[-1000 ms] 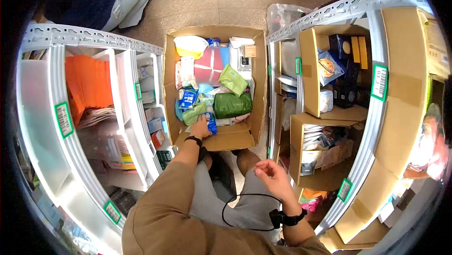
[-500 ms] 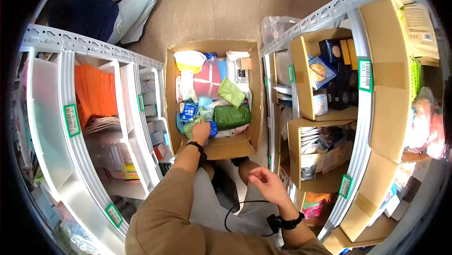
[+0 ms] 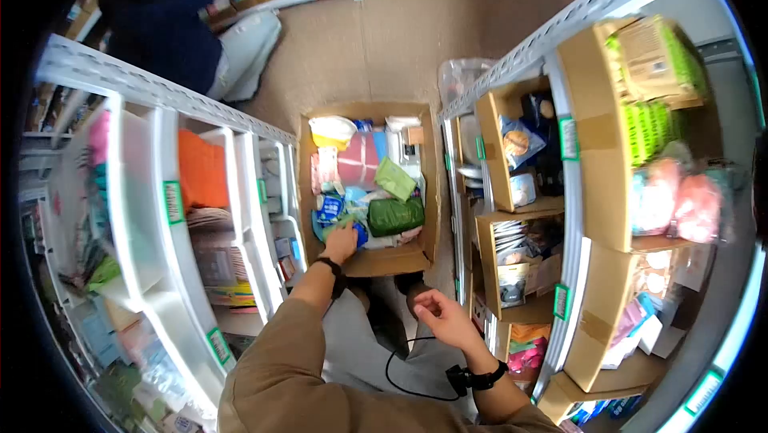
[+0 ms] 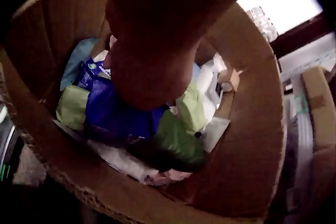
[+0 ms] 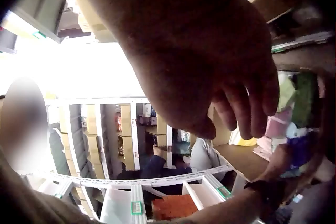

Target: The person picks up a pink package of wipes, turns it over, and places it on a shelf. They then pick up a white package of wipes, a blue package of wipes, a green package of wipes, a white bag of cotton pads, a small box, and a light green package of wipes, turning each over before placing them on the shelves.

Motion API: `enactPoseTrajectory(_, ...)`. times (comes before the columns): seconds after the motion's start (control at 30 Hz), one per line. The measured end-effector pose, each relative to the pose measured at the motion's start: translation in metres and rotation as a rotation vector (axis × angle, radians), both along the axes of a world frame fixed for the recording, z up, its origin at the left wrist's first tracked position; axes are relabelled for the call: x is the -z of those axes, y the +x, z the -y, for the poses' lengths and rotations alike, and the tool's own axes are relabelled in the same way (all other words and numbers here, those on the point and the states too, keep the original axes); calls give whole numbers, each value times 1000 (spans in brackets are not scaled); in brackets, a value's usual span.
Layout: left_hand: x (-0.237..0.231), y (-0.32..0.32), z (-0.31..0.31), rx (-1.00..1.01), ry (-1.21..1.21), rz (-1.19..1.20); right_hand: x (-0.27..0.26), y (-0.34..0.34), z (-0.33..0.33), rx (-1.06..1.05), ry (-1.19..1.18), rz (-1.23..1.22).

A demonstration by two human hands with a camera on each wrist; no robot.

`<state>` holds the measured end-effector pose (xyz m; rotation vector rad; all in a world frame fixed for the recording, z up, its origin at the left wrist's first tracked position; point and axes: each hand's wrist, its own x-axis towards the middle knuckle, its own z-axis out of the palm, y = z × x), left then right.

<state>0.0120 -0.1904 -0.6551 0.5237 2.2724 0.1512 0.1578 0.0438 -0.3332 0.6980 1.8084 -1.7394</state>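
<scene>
An open cardboard box [image 3: 432, 217] full of packaged goods stands on the floor in front of the knees. My left hand [image 3: 342, 242] reaches over its near left side and grips a blue plastic packet [image 4: 123, 116]; the fingertips are mostly hidden. Beside that packet are a light green pack [image 4: 73, 107], a dark green pack [image 3: 396, 216] and another blue printed pack [image 3: 329, 207]. A pale green pouch [image 3: 394, 178] lies farther back. My right hand [image 3: 446, 318] hangs in the air above the right thigh, fingers loosely bent, with nothing in it.
White shelving with bins [image 3: 204, 173] rises on the left. Shelves with cardboard cartons [image 3: 588, 153] stand close on the right. A black cable [image 3: 392, 377] loops across the lap near the right wrist. Another person [image 3: 164, 33] crouches beyond the left shelf.
The head view has tilted up, showing more of the far shelves. My left hand stays at the near left of the box, over the blue packet. The right hand has hardly moved.
</scene>
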Motion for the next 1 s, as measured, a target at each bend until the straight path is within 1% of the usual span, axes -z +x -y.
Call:
enactPoseTrajectory(0.03,-35,-7,2,-184,84,-16,-15,-4,-1,0,19,-13)
enactPoseTrajectory(0.07,-72,-18,4,-71,116,-29,-30,-8,0,0,35,-27)
enactPoseTrajectory(0.1,-124,-26,4,42,141,-40,-39,-8,0,-6,25,-59)
enactPoseTrajectory(0.13,-179,-39,-1,6,187,-52,-43,-11,1,-32,53,-92)
enactPoseTrajectory(0.17,-196,-44,3,-36,280,-114,-51,-14,2,-55,83,-128)
enactPoseTrajectory(0.2,-235,-57,2,13,346,-155,-69,-24,5,-72,102,-159)
enactPoseTrajectory(0.23,-274,-67,-2,62,415,-188,-75,-31,10,-44,92,-179)
enactPoseTrajectory(0.27,-304,-70,-6,-55,481,-243,-85,-37,11,-106,172,-249)
enactPoseTrajectory(0.3,-351,-72,-14,-26,540,-370,-104,-50,13,-164,253,-315)
enactPoseTrajectory(0.33,-414,-72,-25,-32,507,-356,-109,-57,17,-160,291,-385)
enactPoseTrajectory(0.37,-468,-71,-35,-40,475,-336,-118,-63,21,-157,330,-449)
enactPoseTrajectory(0.4,-495,-68,-40,-6,650,-479,-143,-69,23,-166,388,-562)
enactPoseTrajectory(0.43,-535,-61,-49,-3,656,-486,-171,-78,23,-171,450,-679)
enactPoseTrajectory(0.47,-586,-53,-61,-4,675,-552,-196,-87,24,-168,461,-693)
enactPoseTrajectory(0.5,-630,-42,-73,-9,693,-615,-219,-92,26,-60,423,-754)
enactPoseTrajectory(0.53,-661,-31,-85,2,756,-678,-238,-95,25,49,380,-810)
enactPoseTrajectory(0.57,-683,-20,-96,33,736,-745,-252,-101,19,110,430,-912)
enactPoseTrajectory(0.63,-705,-8,-118,95,824,-935,-265,-102,7,243,323,-893)
enactPoseTrajectory(0.67,-716,-7,-126,98,829,-942,-257,-106,0,305,403,-1099)
enactPoseTrajectory(0.7,-728,-11,-134,101,939,-880,-260,-111,-10,302,181,-1145)
enactPoseTrajectory(0.73,-737,-11,-141,104,1044,-804,-265,-110,-12,398,-156,-1054)
enactPoseTrajectory(0.77,-746,-10,-147,48,1137,-663,-272,-105,-11,491,-489,-940)
enactPoseTrajectory(0.8,-749,-15,-151,73,1229,-644,-287,-98,-11,552,-770,-884)
enactPoseTrajectory(0.83,-752,-19,-154,103,1322,-618,-276,-99,-17,554,-833,-960)
enactPoseTrajectory(0.87,-759,-22,-149,81,1322,-512,-280,-97,-22,519,-877,-998)
enactPoseTrajectory(0.9,-762,-27,-145,56,1364,-572,-289,-95,-27,483,-919,-1035)
enactPoseTrajectory(0.93,-763,-35,-137,21,1326,-737,-302,-93,-30,450,-885,-1087)
enactPoseTrajectory(0.97,-750,-49,-127,-61,1293,-781,-308,-93,-35,424,-799,-1067)
enactPoseTrajectory(1.0,-725,-64,-120,-182,1392,-674,-316,-90,-36,426,-798,-1086)
